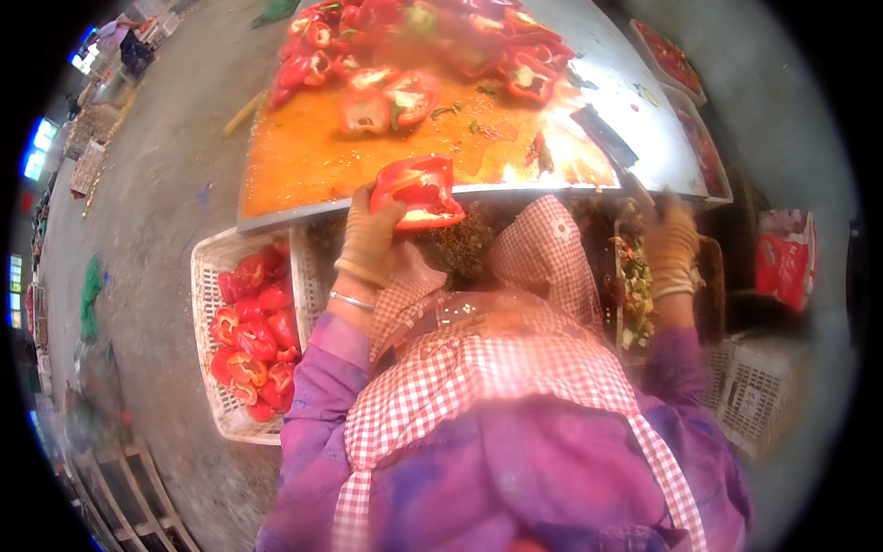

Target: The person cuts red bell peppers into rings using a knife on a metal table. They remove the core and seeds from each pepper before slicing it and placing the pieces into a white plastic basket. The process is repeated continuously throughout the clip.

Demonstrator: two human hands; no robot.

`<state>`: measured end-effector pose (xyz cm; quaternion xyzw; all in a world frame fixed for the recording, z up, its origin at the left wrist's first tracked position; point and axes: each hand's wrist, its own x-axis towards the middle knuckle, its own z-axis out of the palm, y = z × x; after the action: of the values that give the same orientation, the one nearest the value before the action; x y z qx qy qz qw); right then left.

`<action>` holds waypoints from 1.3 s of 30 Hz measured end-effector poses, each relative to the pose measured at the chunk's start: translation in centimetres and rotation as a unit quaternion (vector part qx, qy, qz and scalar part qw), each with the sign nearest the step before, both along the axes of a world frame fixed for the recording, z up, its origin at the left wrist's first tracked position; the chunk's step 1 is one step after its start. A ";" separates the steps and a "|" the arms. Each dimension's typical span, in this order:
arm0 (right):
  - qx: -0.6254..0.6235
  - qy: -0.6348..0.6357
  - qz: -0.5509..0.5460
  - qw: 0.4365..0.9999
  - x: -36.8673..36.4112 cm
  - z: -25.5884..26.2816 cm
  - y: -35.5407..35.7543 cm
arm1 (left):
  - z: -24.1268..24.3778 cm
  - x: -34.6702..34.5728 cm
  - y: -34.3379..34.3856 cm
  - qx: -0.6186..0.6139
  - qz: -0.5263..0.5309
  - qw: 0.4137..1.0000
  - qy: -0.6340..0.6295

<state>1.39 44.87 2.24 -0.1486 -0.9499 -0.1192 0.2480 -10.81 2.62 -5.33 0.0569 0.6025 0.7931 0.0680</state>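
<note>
My left hand [372,231], in a tan glove, grips a cut red bell pepper [417,190] whose hollow inside shows. It is at the near edge of a metal-rimmed table [296,165] wet with orange juice. My gloved right hand [672,241] is closed around the handle of a knife [607,134]. The wide blade points up and left over the table's right part. Just beyond the left hand lie halved peppers [390,100], with a big heap of cut red peppers [441,34] farther back.
At lower left a white plastic crate [214,386] holds pepper pieces. Cores and scraps [635,297] fill a container below my right hand. Pepper-filled trays [707,96] line the table's right side. A red-and-white bag [786,259] and a pale crate [752,393] stand at right.
</note>
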 end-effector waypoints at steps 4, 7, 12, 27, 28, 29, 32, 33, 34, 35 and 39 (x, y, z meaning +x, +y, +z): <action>-0.197 -0.111 0.202 0.953 -4.4 2.7 -15.7 | 5.0 2.1 3.3 0.097 -0.061 0.988 -0.108; -0.160 -0.212 0.221 0.938 -7.5 3.6 -22.4 | 5.2 3.3 4.2 0.051 -0.021 0.989 -0.140; -0.177 -0.262 0.295 0.902 -9.3 3.1 -25.2 | 2.0 2.7 3.3 -0.219 0.105 0.969 0.045; -0.196 -0.187 0.335 0.902 -8.8 0.4 -23.2 | 3.2 3.9 2.7 -0.058 0.067 0.996 -0.012; -0.137 -0.227 0.324 0.908 -9.2 0.4 -23.9 | 3.2 3.8 3.2 -0.131 0.090 0.987 0.001; -0.077 -0.266 0.311 0.909 -9.5 0.5 -24.4 | 3.1 3.7 3.4 -0.204 0.114 0.972 0.015; -0.094 -0.285 0.314 0.901 -10.4 0.3 -25.1 | 2.7 3.5 2.6 -0.224 0.123 0.966 0.043; -0.103 -0.279 0.319 0.900 -10.4 0.1 -25.3 | 2.9 3.8 2.4 -0.248 0.122 0.960 0.053; -0.132 -0.284 0.334 0.889 -10.6 0.2 -25.4 | 3.2 3.9 2.4 -0.210 0.117 0.971 0.016; -0.160 -0.289 0.349 0.877 -11.0 0.4 -25.6 | 3.9 4.1 2.4 -0.172 0.111 0.979 -0.022; -0.543 -0.206 0.333 0.743 -9.1 0.3 -23.3 | 4.4 4.0 1.9 -0.060 0.076 0.994 -0.048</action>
<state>-7.74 21.54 2.51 0.0962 -0.8707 0.4795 -0.0524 -6.79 4.47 -0.94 -0.0316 0.6473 0.7605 0.0394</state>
